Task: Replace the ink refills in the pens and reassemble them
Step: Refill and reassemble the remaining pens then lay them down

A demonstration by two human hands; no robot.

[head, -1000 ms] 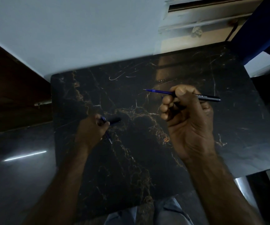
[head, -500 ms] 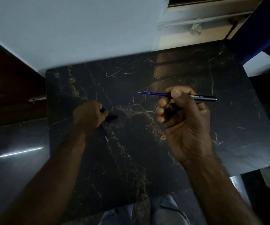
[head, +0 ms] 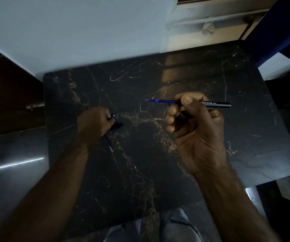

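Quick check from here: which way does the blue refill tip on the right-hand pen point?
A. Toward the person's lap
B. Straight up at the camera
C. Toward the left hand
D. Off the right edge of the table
C: the right hand holds the pen level, and the refill juts out leftward, on the side of the left hand.

table: I've got a black marble-look top (head: 158, 172) with gold veins, few pale scratches far side
wall: plain pale (head: 79, 28), behind it
far right: blue cloth (head: 283, 23)
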